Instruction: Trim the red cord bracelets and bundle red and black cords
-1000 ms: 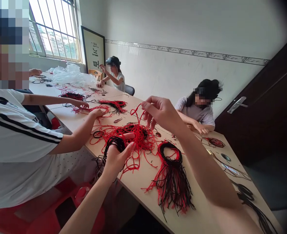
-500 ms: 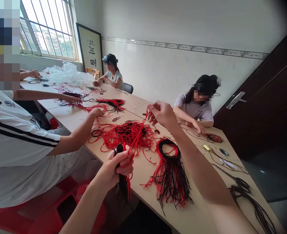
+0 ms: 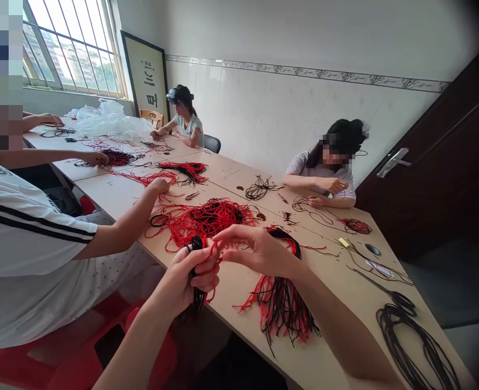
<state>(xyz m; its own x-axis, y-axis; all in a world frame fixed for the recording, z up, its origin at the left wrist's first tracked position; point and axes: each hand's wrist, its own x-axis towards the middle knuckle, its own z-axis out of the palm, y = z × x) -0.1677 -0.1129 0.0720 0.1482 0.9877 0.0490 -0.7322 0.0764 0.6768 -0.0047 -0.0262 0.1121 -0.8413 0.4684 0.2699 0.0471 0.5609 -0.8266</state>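
Note:
My left hand [image 3: 191,273] is closed around a small bundle of black and red cords [image 3: 199,295] that hangs over the table's near edge. My right hand [image 3: 256,250] is just to its right, fingers pinched on a red cord at the top of that bundle. Behind the hands lies a tangled heap of red cords [image 3: 207,219]. A looped bunch of black and red cords [image 3: 284,303] lies on the wooden table [image 3: 239,284] under my right forearm.
A person in a white striped shirt [image 3: 28,238] sits at my left, a hand on red cords [image 3: 158,179]. Two more people sit across the table. Black cords [image 3: 410,336] lie at the right end. A clear plastic bag [image 3: 105,122] is at the far end.
My right hand came down from above the red heap to my left hand. My left hand now grips the bundle at the table edge. The view shifted slightly.

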